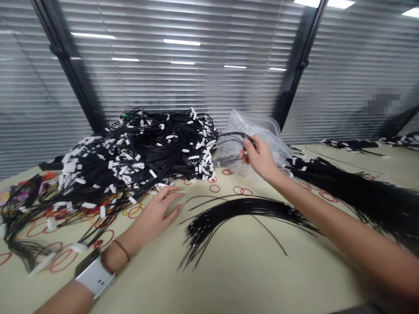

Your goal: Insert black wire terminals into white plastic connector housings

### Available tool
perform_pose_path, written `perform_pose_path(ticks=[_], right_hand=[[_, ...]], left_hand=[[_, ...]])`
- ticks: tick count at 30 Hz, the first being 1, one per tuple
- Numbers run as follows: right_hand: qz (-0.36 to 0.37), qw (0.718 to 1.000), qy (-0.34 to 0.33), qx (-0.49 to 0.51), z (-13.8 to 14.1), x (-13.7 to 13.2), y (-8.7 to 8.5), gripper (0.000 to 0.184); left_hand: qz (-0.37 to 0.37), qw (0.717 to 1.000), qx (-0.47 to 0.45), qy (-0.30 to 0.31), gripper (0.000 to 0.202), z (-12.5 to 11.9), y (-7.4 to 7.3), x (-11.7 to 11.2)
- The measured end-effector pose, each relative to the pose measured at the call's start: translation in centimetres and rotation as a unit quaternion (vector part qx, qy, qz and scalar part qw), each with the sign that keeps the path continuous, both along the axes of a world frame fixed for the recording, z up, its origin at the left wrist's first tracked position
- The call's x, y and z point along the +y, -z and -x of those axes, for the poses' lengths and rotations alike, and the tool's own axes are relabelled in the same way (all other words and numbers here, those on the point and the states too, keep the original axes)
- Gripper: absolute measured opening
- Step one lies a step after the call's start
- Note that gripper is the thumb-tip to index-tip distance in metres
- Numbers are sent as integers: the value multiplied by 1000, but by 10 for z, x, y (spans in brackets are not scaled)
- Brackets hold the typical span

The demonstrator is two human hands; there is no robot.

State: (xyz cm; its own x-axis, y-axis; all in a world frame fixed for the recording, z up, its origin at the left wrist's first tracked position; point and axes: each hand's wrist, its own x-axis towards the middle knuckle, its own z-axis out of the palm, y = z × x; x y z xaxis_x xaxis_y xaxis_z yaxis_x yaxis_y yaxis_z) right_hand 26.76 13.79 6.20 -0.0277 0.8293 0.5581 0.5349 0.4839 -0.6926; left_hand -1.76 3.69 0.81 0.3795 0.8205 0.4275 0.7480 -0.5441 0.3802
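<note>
My right hand (257, 155) is closed on a few thin black cables (234, 134), held up in front of a clear plastic bag (262, 131). Left of it, my left hand (160, 213) hovers with its fingers apart, holding nothing, just in front of a big pile of black cables with white connectors (163, 148). Between my arms a curved bundle of loose black wires (242, 208) lies on the table, several ends fanning toward me. I wear a watch with a pale band (94, 274) on my left wrist.
Red rubber bands (214, 188) are scattered over the pale yellow table (255, 279). A long bundle of black cables (360, 192) runs along the right side. Smaller harnesses with white plugs (32, 218) lie at far left. Glass with blinds (183, 83) stands behind the table.
</note>
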Motion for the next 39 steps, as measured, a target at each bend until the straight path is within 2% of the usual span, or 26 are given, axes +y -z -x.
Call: perform_pose_path(ticks=[4, 6, 9, 10, 11, 12, 13, 14, 15, 17, 19, 20, 22, 25, 28, 31, 35, 37, 39], right_hand=[[-78, 995, -41, 54, -9, -46, -16, 20], [-105, 985, -109, 87, -10, -70, -19, 19], [-98, 973, -189, 82, -9, -102, -18, 16], [-84, 970, -218, 73, -8, -110, -17, 14], [-69, 965, -244, 65, -9, -116, -15, 13], [-51, 960, -269, 55, -9, -121, -14, 12], [-32, 955, -291, 44, -11, -125, -12, 11], [-13, 951, -308, 35, -13, -126, -11, 11], [7, 948, -318, 28, -15, -126, -8, 12], [57, 947, -317, 17, -21, -120, -3, 14], [108, 951, -289, 15, -29, -109, 3, 19], [132, 953, -270, 17, -33, -102, 6, 21], [163, 961, -220, 37, -40, -86, 12, 25], [178, 970, -153, 60, -50, -61, 21, 27], [199, 974, -105, 22, -58, -41, 32, 29], [215, 974, -41, -51, -63, -29, 47, 36], [167, 967, 79, -175, -67, -26, 62, 41], [125, 957, 140, -223, -65, -34, 60, 44], [64, 942, 176, -279, -57, -48, 53, 39]], left_hand=[[61, 994, -90, -16, 29, -6, -2, -4], [104, 983, -150, -27, 34, -12, -2, -7], [164, 958, -233, -27, 43, -20, -3, -11], [193, 942, -274, -21, 46, -22, -5, -13], [224, 922, -316, -14, 49, -23, -8, -14], [286, 867, -408, -1, 51, -24, -11, -15], [349, 800, -488, 20, 54, -23, -15, -16], [385, 741, -549, 37, 57, -22, -20, -17], [401, 696, -594, 46, 57, -19, -24, -17], [381, 648, -658, 47, 46, -13, -31, -16], [342, 632, -695, 31, 27, -5, -37, -14], [324, 638, -698, 17, 21, -2, -38, -13], [306, 675, -671, -23, 20, 3, -39, -11], [316, 716, -617, -86, 15, 7, -35, -8], [328, 740, -576, -116, 12, 9, -25, -5], [334, 786, -505, -121, 10, 8, -14, -3], [325, 861, -376, -110, 12, 0, -3, -5], [298, 896, -313, -104, 18, -5, -3, -7], [261, 924, -261, -100, 20, -10, -6, -10]])
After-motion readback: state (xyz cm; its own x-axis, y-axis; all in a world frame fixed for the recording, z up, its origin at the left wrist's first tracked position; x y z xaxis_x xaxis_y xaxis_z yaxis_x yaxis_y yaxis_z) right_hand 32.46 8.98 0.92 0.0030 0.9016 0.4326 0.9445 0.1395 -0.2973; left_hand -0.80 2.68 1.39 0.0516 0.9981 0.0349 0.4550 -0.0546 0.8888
